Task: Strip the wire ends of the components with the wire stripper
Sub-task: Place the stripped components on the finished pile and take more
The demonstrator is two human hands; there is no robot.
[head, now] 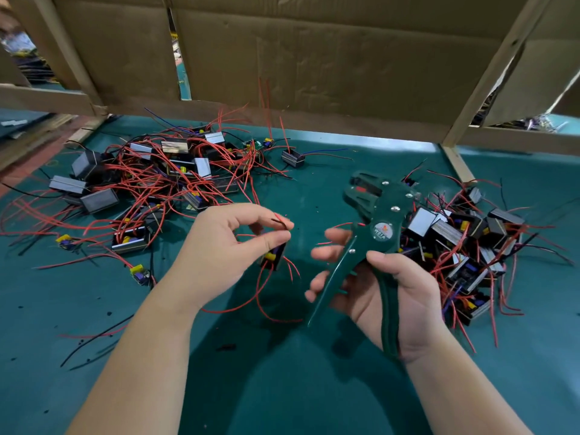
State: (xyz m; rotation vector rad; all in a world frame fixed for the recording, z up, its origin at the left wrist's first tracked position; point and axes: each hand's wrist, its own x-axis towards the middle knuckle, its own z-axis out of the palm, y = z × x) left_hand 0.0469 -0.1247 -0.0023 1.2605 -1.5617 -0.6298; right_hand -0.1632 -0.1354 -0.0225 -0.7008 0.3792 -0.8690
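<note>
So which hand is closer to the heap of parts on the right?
Right. The right hand, gripping the wire stripper, is just beside that heap; the left hand is farther left, pinching a wire.

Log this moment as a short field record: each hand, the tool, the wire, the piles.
left hand: pinches the wire end of a component below its fingertips
right hand: grips the wire stripper, handles spread
gap: wire end and wire stripper apart, wire end not in the jaws
left pile: components with red wires, on the green mat
right pile: components beside the right hand
</note>
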